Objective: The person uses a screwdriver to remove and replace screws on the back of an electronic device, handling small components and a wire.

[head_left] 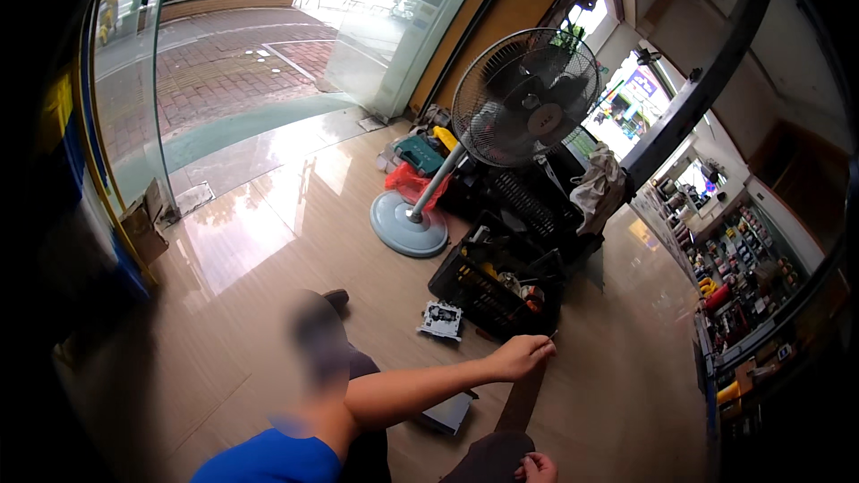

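Observation:
My left arm, in a blue sleeve, reaches across to the right. The left hand (522,358) is closed, with a thin small thing at its fingertips that I cannot make out, in front of the black crate. My right hand (538,469) is low at the lower edge beside my dark-clothed knee (492,459); its fingers are curled and partly cut off, and what they hold is hidden. Beneath my left forearm a flat grey metal case (447,413) lies on the floor. A white-and-grey mechanism with an open frame (441,321) lies farther off, left of the crate.
A black crate (483,295) holds tools and loose parts. Behind it stands a pedestal fan (526,98) on a round grey base (407,225). A teal case (418,154) and a red plastic bag (412,186) lie nearby. Glass doors (385,36) open onto brick paving.

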A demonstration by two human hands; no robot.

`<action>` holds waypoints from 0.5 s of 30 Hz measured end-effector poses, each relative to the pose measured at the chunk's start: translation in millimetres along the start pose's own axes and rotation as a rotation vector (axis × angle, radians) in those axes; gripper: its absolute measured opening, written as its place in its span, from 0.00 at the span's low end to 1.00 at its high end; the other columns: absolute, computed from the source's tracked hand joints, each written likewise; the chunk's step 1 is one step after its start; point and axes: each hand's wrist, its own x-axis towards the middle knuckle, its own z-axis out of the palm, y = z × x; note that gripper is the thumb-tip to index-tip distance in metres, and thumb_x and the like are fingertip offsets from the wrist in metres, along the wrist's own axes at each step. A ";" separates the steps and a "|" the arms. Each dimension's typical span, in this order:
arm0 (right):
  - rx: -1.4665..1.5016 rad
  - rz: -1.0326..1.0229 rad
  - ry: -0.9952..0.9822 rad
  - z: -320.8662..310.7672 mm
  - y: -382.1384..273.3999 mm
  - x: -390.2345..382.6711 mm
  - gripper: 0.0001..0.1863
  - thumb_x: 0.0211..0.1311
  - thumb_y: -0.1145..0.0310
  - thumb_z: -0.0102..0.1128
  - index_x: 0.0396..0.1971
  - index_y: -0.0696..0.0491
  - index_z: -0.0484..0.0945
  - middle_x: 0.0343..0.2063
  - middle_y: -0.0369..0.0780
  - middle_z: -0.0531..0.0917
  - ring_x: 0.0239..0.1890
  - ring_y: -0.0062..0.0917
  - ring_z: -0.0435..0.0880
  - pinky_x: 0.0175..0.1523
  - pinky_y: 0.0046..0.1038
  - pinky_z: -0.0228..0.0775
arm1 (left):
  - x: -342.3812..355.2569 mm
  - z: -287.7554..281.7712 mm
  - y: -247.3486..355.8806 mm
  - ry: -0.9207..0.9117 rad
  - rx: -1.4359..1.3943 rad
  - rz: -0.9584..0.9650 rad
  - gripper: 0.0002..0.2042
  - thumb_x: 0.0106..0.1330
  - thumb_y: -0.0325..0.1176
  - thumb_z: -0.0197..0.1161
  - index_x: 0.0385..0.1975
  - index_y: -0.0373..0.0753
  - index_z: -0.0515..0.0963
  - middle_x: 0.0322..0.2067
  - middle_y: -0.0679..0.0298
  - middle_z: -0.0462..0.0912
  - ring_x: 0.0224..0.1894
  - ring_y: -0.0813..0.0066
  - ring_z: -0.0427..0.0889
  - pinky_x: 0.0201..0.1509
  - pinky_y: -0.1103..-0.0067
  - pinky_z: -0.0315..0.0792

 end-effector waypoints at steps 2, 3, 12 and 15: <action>-0.105 0.143 -0.061 -18.9 34.9 -34.9 0.14 0.63 0.67 0.63 0.45 0.57 0.80 0.30 0.38 0.84 0.28 0.21 0.81 0.35 0.26 0.76 | 6.5 -11.1 -4.9 0.018 -0.038 -0.133 0.14 0.77 0.37 0.49 0.37 0.33 0.77 0.26 0.63 0.80 0.28 0.78 0.79 0.35 0.78 0.74; -0.157 0.221 -0.126 -25.3 51.8 -56.1 0.14 0.62 0.66 0.64 0.44 0.57 0.81 0.29 0.39 0.84 0.28 0.21 0.81 0.34 0.27 0.76 | 8.5 -14.2 -7.4 0.053 -0.018 -0.146 0.14 0.77 0.37 0.50 0.37 0.33 0.77 0.24 0.64 0.79 0.26 0.79 0.78 0.32 0.78 0.74; -0.441 0.250 -0.780 -18.6 123.9 -178.0 0.15 0.50 0.60 0.72 0.29 0.58 0.84 0.22 0.38 0.83 0.26 0.24 0.80 0.30 0.31 0.73 | 0.6 -12.7 -28.5 0.020 0.103 -0.204 0.13 0.75 0.38 0.53 0.40 0.34 0.79 0.20 0.65 0.76 0.21 0.77 0.77 0.27 0.76 0.73; -0.475 0.430 -0.774 -9.5 119.6 -182.6 0.17 0.49 0.60 0.73 0.30 0.60 0.84 0.23 0.38 0.83 0.27 0.25 0.80 0.31 0.31 0.72 | -0.8 -11.4 -34.0 0.026 0.164 -0.155 0.14 0.75 0.39 0.53 0.40 0.35 0.80 0.20 0.64 0.77 0.21 0.76 0.78 0.27 0.76 0.73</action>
